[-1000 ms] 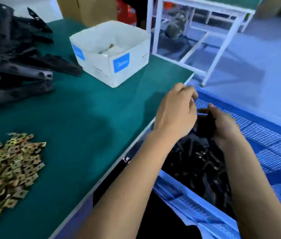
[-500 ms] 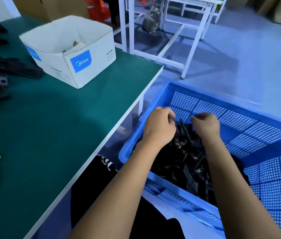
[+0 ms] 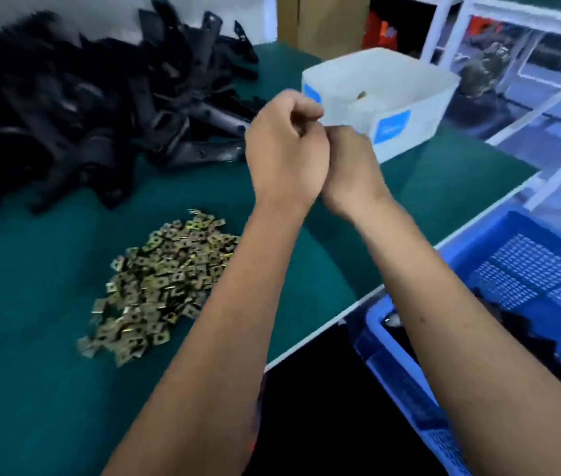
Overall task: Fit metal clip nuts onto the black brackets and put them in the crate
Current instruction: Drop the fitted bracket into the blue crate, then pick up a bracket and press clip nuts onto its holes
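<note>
Near the centre of the frame both hands are raised above the green table (image 3: 49, 389), pressed side by side. The left hand (image 3: 286, 156) has its fingers curled in toward the palm; the right hand (image 3: 351, 166), blurred, is bunched against it, and whether either one has hold of anything cannot be told, since the fingertips are turned away and nothing shows between them. The black brackets (image 3: 76, 108) lie in a big loose heap across the upper left of the frame, on the table. Below them, left of centre, the metal clip nuts (image 3: 159, 286) sit in a spread pile (brassy, small and square), just beside the left forearm. At the right edge the blue crate (image 3: 526, 266) stands below the table's rim, with dark parts lying inside it against its perforated walls. A white cardboard box (image 3: 406, 97) with blue labels sits on the table in the upper right, just behind the hands, something small lying inside it.
</note>
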Demonstrator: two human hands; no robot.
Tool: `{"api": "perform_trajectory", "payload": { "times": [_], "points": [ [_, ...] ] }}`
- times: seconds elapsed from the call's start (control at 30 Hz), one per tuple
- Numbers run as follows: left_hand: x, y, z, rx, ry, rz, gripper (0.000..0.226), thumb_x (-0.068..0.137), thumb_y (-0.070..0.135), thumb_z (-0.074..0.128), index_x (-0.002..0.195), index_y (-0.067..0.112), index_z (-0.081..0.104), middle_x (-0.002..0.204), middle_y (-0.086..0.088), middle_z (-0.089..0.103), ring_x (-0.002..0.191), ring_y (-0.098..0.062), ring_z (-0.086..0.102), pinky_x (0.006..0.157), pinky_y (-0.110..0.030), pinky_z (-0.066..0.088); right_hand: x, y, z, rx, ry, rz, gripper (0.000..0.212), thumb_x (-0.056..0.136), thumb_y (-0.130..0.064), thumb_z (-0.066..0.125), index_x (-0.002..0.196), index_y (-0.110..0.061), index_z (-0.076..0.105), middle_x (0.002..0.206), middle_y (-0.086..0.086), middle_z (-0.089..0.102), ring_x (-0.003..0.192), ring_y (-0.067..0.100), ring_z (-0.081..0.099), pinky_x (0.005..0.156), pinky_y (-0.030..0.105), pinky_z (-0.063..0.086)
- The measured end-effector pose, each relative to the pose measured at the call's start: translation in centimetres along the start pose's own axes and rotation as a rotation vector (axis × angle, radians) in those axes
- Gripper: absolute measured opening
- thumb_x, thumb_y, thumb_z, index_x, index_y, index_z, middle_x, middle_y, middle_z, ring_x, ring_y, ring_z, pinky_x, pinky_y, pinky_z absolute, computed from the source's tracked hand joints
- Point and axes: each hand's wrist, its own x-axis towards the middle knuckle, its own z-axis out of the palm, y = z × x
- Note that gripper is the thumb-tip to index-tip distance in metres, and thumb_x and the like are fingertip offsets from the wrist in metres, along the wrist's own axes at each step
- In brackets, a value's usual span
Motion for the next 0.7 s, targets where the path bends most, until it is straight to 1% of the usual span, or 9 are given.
{"api": "perform_trajectory", "payload": {
  "times": [0.07,0.13,0.23,0.3,0.37,0.47,0.57,0.63,0.7],
  "points": [
    [0.9,-2.3,-4.8,0.057,0.131,-0.02,0.025,0.08,-0.001,0.056,0.085,0.016,0.073,0.077,0.018,0.065,0.082,-0.001,0.062,0.085,-0.019,0.05,0.5,-4.1,3.3,0.022,-0.086,-0.1,0.022,0.085,-0.012,0.053,0.067,-0.024,0.06,0.069,0.002,0.065,0.066,0.026,0.055,0.058,0.031,0.033],
    [1.4,-4.8,-9.4,0.125,0.23,-0.054,0.023,0.082,0.002,0.056,0.086,0.016,0.073,0.077,0.018,0.064,0.081,0.0,0.06,0.083,-0.017,0.048,0.5,-7.6,6.5,-0.103,-0.148,-0.272,0.015,0.084,-0.012,0.056,0.083,-0.018,0.07,0.084,0.012,0.073,0.079,0.037,0.065,0.062,0.033,0.032],
    [0.9,-8.9,-16.4,0.303,0.372,-0.1,0.02,0.085,0.007,0.056,0.09,0.017,0.072,0.088,0.009,0.068,0.088,-0.009,0.062,0.082,-0.025,0.048,0.4,-12.5,11.1,-0.046,-0.278,-0.422,0.015,0.083,-0.012,0.058,0.088,-0.013,0.072,0.087,0.013,0.074,0.086,0.038,0.068,0.061,0.037,0.038],
    [-0.1,-11.6,-20.1,0.478,0.441,-0.123,0.02,0.086,0.006,0.055,0.094,0.012,0.072,0.1,-0.004,0.068,0.096,-0.021,0.06,0.084,-0.031,0.044,0.5,-14.8,13.8,0.018,-0.38,-0.418,0.016,0.086,-0.017,0.065,0.099,-0.019,0.074,0.098,0.008,0.074,0.095,0.031,0.068,0.074,0.037,0.052],
    [-1.0,-14.0,-23.0,0.565,0.483,-0.194,0.02,0.086,0.005,0.055,0.097,0.009,0.072,0.106,-0.011,0.066,0.102,-0.03,0.058,0.087,-0.033,0.04,1.0,-16.6,16.8,-0.044,-0.283,-0.416,0.03,0.088,-0.025,0.073,0.118,-0.023,0.069,0.121,0.008,0.063,0.113,0.029,0.058,0.091,0.038,0.052],
    [-0.8,-15.6,-25.0,0.483,0.568,-0.285,0.017,0.086,0.005,0.058,0.095,0.009,0.071,0.104,-0.01,0.067,0.1,-0.028,0.059,0.088,-0.03,0.041,2.4,-18.1,19.3,-0.218,-0.055,-0.333,0.068,0.081,-0.019,0.081,0.141,-0.028,0.048,0.15,0.016,0.031,0.135,0.04,0.033,0.093,0.042,0.052],
    [-0.2,-15.8,-25.0,0.403,0.561,-0.318,0.014,0.085,0.005,0.058,0.09,0.011,0.07,0.096,-0.007,0.069,0.093,-0.023,0.062,0.082,-0.026,0.043,4.5,-18.2,20.9,-0.228,-0.248,-0.285,0.092,0.087,-0.017,0.078,0.158,-0.038,0.023,0.167,0.014,0.002,0.149,0.04,0.014,0.106,0.049,0.047],
    [0.0,-15.8,-24.4,0.326,0.525,-0.325,0.012,0.086,0.006,0.058,0.087,0.012,0.069,0.09,-0.004,0.069,0.087,-0.02,0.066,0.081,-0.029,0.051,5.6,-17.7,21.4,-0.2,-0.287,-0.295,0.084,0.091,-0.023,0.077,0.158,-0.036,0.028,0.165,0.012,0.011,0.147,0.038,0.017,0.107,0.048,0.046],
    [0.2,-15.9,-23.8,0.177,0.489,-0.356,0.013,0.088,0.008,0.058,0.084,0.014,0.068,0.08,0.002,0.07,0.072,-0.012,0.072,0.071,-0.028,0.058,6.4,-17.3,21.6,-0.199,-0.181,-0.335,0.071,0.085,-0.033,0.083,0.146,-0.03,0.047,0.151,0.012,0.028,0.138,0.036,0.028,0.095,0.043,0.05]
  ]
}}
